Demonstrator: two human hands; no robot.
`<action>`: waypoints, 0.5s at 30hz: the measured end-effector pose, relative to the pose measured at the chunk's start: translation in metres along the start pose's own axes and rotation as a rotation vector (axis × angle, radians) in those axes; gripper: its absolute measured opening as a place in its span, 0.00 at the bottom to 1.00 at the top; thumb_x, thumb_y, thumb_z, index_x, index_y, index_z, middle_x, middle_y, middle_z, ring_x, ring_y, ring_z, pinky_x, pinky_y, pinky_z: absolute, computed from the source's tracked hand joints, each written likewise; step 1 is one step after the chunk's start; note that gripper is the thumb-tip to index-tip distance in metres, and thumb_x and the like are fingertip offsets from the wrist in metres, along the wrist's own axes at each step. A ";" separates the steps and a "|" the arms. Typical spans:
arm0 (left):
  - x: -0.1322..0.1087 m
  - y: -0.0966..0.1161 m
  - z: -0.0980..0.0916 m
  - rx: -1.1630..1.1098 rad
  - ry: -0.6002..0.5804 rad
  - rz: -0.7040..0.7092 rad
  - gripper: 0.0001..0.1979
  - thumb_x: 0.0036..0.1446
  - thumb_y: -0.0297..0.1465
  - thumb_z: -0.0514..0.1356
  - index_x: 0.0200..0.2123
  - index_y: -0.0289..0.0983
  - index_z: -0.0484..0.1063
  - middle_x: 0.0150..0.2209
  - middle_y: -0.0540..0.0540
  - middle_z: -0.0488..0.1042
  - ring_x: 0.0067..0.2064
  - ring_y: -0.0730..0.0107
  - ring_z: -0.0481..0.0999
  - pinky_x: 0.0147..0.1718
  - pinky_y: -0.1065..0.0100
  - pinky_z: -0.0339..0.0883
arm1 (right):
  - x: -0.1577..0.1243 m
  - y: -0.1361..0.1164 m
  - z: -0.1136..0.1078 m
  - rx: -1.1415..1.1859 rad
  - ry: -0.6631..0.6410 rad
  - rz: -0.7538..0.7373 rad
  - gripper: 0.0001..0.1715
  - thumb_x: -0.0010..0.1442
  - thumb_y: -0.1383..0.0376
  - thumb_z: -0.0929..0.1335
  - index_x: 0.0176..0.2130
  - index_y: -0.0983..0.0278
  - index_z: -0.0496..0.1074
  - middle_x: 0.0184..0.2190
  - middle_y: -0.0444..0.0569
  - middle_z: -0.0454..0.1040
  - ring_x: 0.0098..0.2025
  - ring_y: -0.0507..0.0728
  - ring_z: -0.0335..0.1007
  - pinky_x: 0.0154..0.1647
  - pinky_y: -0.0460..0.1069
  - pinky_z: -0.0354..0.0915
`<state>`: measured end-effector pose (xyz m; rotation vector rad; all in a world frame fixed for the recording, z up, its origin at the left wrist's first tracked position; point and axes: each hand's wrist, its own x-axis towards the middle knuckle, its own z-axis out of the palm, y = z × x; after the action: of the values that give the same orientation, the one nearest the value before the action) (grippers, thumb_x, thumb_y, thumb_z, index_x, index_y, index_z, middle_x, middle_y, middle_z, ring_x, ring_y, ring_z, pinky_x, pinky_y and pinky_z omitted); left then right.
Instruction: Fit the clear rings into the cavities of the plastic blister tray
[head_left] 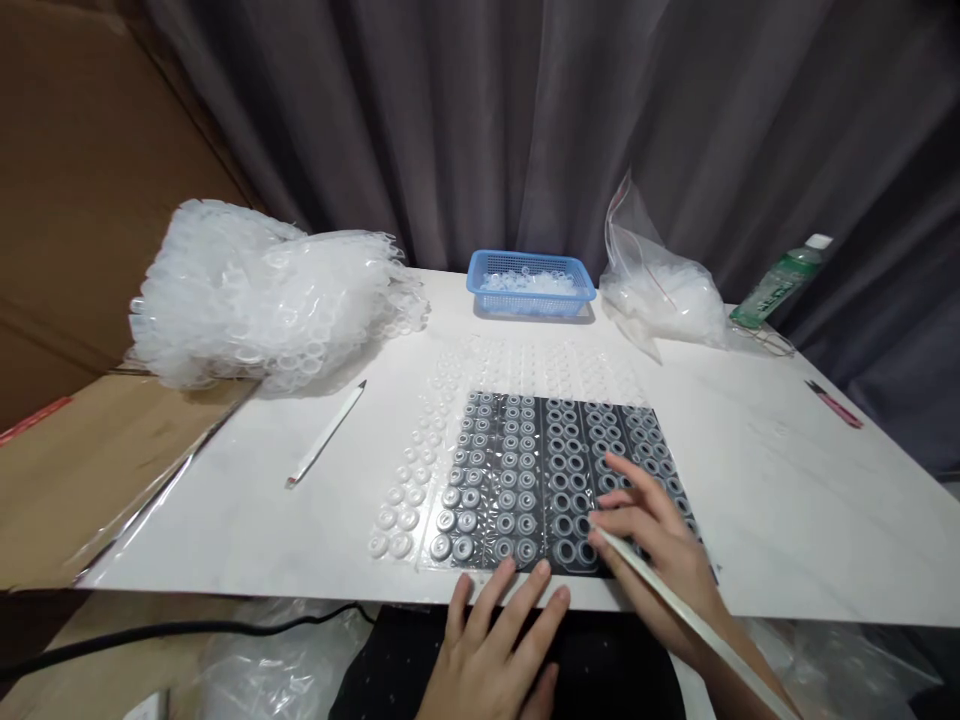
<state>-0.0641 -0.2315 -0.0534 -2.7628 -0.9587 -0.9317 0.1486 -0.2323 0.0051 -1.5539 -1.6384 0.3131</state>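
A clear plastic sheet with rows of round moulded cups lies on the table, partly over a black backing. Small ring-shaped pieces sit in cups of the left columns over the black part; the columns farther right show dark centres. My left hand rests with fingers spread at the near edge of the sheet. Over the right columns hovers my right hand, its thumb and fingers pinching a long, thin white stick. The tip of that stick is hidden at the fingertips.
A blue basket of small clear pieces stands at the back. Stacked clear plastic sheets are on the left, near a white pen-like tool. A zip bag, a green-labelled bottle and a red-handled cutter lie right.
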 end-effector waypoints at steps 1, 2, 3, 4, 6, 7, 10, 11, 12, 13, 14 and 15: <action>-0.003 0.000 -0.001 -0.005 0.040 -0.039 0.20 0.56 0.40 0.58 0.52 0.46 0.71 0.50 0.47 0.74 0.56 0.59 0.64 0.63 0.53 0.35 | 0.001 -0.003 0.002 0.048 -0.085 -0.027 0.05 0.60 0.65 0.66 0.34 0.61 0.74 0.60 0.56 0.58 0.44 0.57 0.70 0.44 0.52 0.70; -0.005 -0.001 -0.002 -0.017 0.087 -0.090 0.19 0.55 0.39 0.59 0.50 0.45 0.72 0.47 0.46 0.74 0.55 0.60 0.65 0.63 0.52 0.36 | 0.002 -0.006 0.004 0.106 -0.170 -0.047 0.05 0.60 0.65 0.67 0.34 0.61 0.74 0.59 0.56 0.60 0.44 0.56 0.70 0.45 0.51 0.70; -0.006 0.000 -0.002 -0.033 0.129 -0.142 0.18 0.55 0.38 0.59 0.49 0.44 0.72 0.45 0.46 0.75 0.54 0.60 0.66 0.63 0.52 0.37 | 0.004 -0.009 0.006 0.169 -0.245 -0.061 0.04 0.60 0.66 0.67 0.35 0.62 0.73 0.56 0.56 0.63 0.44 0.55 0.70 0.45 0.50 0.69; -0.006 0.000 -0.002 -0.048 0.158 -0.181 0.17 0.55 0.37 0.59 0.48 0.42 0.73 0.43 0.45 0.75 0.53 0.60 0.67 0.63 0.52 0.37 | 0.005 -0.010 0.009 0.228 -0.318 -0.074 0.04 0.60 0.66 0.67 0.36 0.62 0.73 0.52 0.55 0.67 0.43 0.54 0.70 0.45 0.49 0.68; -0.004 0.001 -0.001 -0.068 0.176 -0.216 0.16 0.56 0.36 0.58 0.48 0.38 0.72 0.41 0.44 0.77 0.52 0.61 0.68 0.63 0.52 0.35 | 0.008 -0.012 0.013 0.316 -0.441 -0.082 0.03 0.60 0.66 0.67 0.36 0.62 0.72 0.42 0.51 0.72 0.41 0.53 0.71 0.44 0.48 0.67; -0.002 0.001 0.000 -0.076 0.175 -0.227 0.16 0.57 0.36 0.58 0.48 0.38 0.72 0.41 0.45 0.77 0.51 0.61 0.68 0.63 0.53 0.34 | 0.010 -0.013 0.015 0.342 -0.482 -0.077 0.03 0.59 0.67 0.67 0.36 0.62 0.72 0.39 0.49 0.73 0.40 0.53 0.71 0.43 0.47 0.67; -0.001 0.002 0.003 -0.087 0.171 -0.264 0.16 0.58 0.38 0.57 0.47 0.39 0.72 0.40 0.46 0.77 0.48 0.63 0.70 0.63 0.55 0.36 | 0.013 -0.013 0.018 0.362 -0.534 -0.041 0.03 0.58 0.70 0.67 0.34 0.63 0.71 0.35 0.47 0.73 0.38 0.52 0.70 0.41 0.46 0.66; -0.002 0.002 0.005 -0.089 0.168 -0.277 0.16 0.58 0.38 0.57 0.47 0.39 0.72 0.40 0.46 0.77 0.47 0.64 0.70 0.62 0.56 0.38 | 0.013 -0.013 0.019 0.358 -0.545 -0.025 0.04 0.58 0.71 0.67 0.33 0.63 0.71 0.35 0.46 0.73 0.38 0.51 0.70 0.41 0.45 0.65; -0.003 0.002 0.006 -0.091 0.165 -0.287 0.16 0.59 0.38 0.57 0.48 0.40 0.73 0.39 0.46 0.77 0.47 0.64 0.70 0.62 0.57 0.39 | 0.013 -0.013 0.019 0.352 -0.555 -0.010 0.04 0.58 0.71 0.67 0.32 0.63 0.71 0.34 0.46 0.73 0.37 0.51 0.70 0.40 0.45 0.65; -0.004 0.002 0.007 -0.093 0.164 -0.292 0.16 0.58 0.38 0.57 0.48 0.40 0.73 0.39 0.46 0.76 0.47 0.64 0.70 0.61 0.57 0.39 | 0.013 -0.012 0.019 0.348 -0.565 0.004 0.05 0.57 0.72 0.67 0.32 0.63 0.71 0.34 0.45 0.73 0.37 0.51 0.70 0.40 0.45 0.65; -0.005 0.002 0.008 -0.096 0.164 -0.296 0.16 0.58 0.38 0.57 0.48 0.40 0.73 0.39 0.46 0.76 0.47 0.64 0.70 0.61 0.57 0.40 | 0.013 -0.012 0.019 0.346 -0.570 0.015 0.05 0.57 0.72 0.67 0.32 0.62 0.71 0.33 0.45 0.73 0.37 0.51 0.70 0.40 0.45 0.65; -0.005 0.002 0.009 -0.097 0.163 -0.303 0.16 0.58 0.37 0.58 0.48 0.40 0.73 0.39 0.46 0.76 0.47 0.64 0.70 0.61 0.57 0.40 | 0.013 -0.012 0.019 0.346 -0.571 0.025 0.05 0.57 0.72 0.67 0.32 0.62 0.71 0.33 0.45 0.73 0.36 0.51 0.70 0.40 0.45 0.65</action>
<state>-0.0616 -0.2332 -0.0636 -2.6080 -1.3602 -1.2543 0.1286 -0.2161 0.0064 -1.2833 -1.8579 1.0725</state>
